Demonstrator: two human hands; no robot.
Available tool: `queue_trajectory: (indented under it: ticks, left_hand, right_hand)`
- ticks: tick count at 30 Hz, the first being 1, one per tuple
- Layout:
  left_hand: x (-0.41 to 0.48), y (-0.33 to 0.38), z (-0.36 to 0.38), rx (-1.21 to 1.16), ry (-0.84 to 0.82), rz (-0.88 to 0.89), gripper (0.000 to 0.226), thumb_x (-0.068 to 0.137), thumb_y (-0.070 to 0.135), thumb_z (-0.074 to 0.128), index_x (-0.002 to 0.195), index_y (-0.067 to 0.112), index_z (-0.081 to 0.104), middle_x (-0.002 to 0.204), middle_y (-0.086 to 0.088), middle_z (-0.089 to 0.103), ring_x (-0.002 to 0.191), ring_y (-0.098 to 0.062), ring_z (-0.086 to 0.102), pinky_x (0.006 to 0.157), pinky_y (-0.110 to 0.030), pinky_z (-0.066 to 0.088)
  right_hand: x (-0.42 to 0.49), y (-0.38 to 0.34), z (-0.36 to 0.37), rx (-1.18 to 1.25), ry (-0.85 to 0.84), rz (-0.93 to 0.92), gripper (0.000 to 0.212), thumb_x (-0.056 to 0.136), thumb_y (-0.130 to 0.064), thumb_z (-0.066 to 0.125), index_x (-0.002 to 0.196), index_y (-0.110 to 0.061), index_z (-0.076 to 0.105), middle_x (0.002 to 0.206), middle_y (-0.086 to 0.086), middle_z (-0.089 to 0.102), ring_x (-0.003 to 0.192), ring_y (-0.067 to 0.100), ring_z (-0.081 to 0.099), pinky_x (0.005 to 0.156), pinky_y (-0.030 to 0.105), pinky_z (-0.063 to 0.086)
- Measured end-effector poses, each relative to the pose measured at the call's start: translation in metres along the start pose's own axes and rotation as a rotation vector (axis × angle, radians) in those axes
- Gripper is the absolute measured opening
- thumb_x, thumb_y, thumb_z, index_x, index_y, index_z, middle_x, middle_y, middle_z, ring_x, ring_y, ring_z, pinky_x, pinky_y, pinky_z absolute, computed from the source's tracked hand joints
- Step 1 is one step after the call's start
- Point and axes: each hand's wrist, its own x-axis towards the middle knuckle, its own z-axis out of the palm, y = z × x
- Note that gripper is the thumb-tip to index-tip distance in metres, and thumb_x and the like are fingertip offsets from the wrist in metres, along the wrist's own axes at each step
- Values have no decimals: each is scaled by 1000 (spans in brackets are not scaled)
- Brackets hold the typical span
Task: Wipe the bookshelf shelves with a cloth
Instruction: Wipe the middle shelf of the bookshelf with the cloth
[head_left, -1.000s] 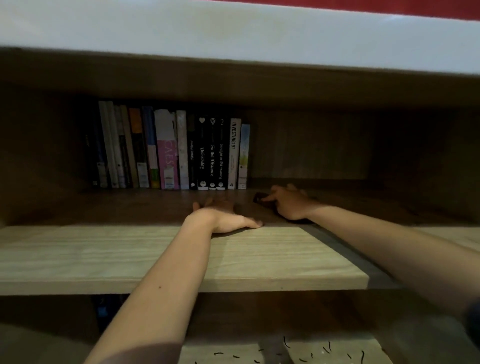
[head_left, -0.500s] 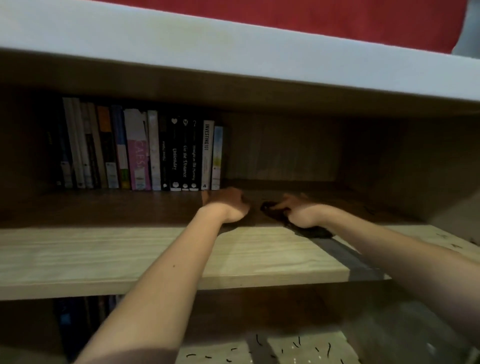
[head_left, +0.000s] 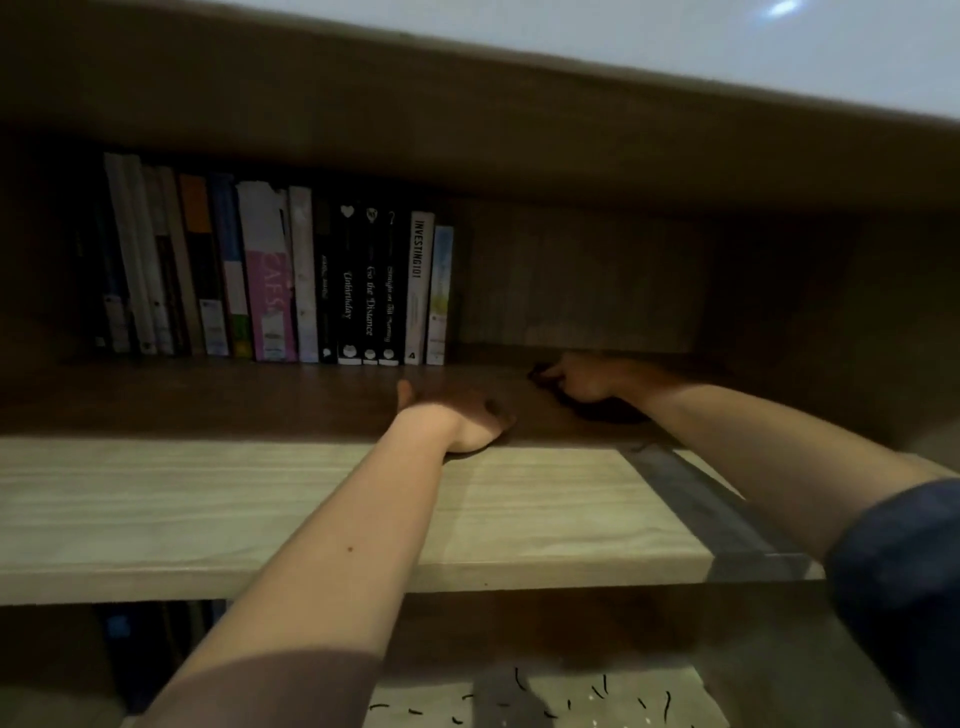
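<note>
Both hands deep on the wooden shelf (head_left: 208, 499), right of the book row (head_left: 280, 280).
Left hand (head_left: 457, 415) flat, palm down, fingers spread. Right hand (head_left: 584, 379) closed over dark cloth (head_left: 597, 410), pressed on the shelf board near the back panel.

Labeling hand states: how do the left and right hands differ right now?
The left hand lies flat near the shelf's front, holding nothing visible; the right hand is curled on a dark cloth. The left hand sits nearer the books; the right hand reaches deeper, into the bare stretch. Both rest on the same shelf.
</note>
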Motion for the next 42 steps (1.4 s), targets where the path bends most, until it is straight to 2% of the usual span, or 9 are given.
queue_trajectory:
  ticks: [4,7,11,18,22,27,32,37,42]
  left_hand:
    - [2,1,-2,16,1,18,58,95,59,24,146,32,28,154,-2,25,141,-28,20,112,-56,3]
    - [3,1,-4,27,-19,9,59,95,59,24,146,31,28,155,-3,24,141,-29,19,113,-57,3]
    - [5,1,-2,19,2,9,60,94,60,27,145,30,31,153,-3,27,140,-28,23,111,-56,5]
    - [3,-1,-1,-25,13,-1,56,95,59,24,142,33,36,150,-2,34,137,-27,29,110,-56,5]
    - [-1,-4,-2,-24,80,-37,53,100,49,18,141,23,40,149,-7,36,136,-28,31,111,-52,9]
    - [-13,-2,-7,-89,204,-12,39,98,35,33,133,26,47,137,-5,49,125,-28,44,112,-51,8]
    - [-59,-9,-4,-200,235,45,38,96,30,41,133,27,49,132,-2,52,124,-24,44,111,-49,21]
    - [-97,-18,16,-233,421,53,32,96,28,41,125,29,55,131,5,52,124,-19,44,104,-41,27]
    - [-95,-14,10,-269,481,49,35,94,21,44,127,27,54,133,-1,52,126,-20,43,105,-39,26]
  right_hand:
    - [-19,1,1,-22,-20,-192,44,98,-10,36,137,-28,42,120,0,41,107,18,42,91,24,28]
    - [-21,22,-4,2,-49,-152,44,97,-7,37,136,-27,44,120,2,46,103,19,47,91,29,36]
    - [-3,15,-1,18,-13,-54,45,94,-1,36,128,-21,55,118,13,61,83,21,57,67,27,43]
    - [-65,-26,-5,-2,-76,-273,47,98,-10,31,136,-37,42,142,-1,35,126,23,38,108,35,28]
    - [-107,-6,-12,66,-158,-160,43,101,-14,27,133,-39,42,138,4,39,116,23,48,101,31,38]
    - [-89,-30,-6,27,-34,-28,45,99,-14,32,141,-27,39,149,9,28,129,32,36,104,35,32]
    - [-123,-47,1,178,10,-151,46,96,-8,34,132,-33,48,126,0,45,115,21,45,96,31,34]
    - [-184,-72,13,144,165,-359,48,97,-9,31,129,-39,49,115,-12,42,91,11,31,85,27,31]
    - [-233,-71,11,258,110,-482,49,96,-7,39,123,-45,51,102,-29,40,92,6,32,83,14,29]
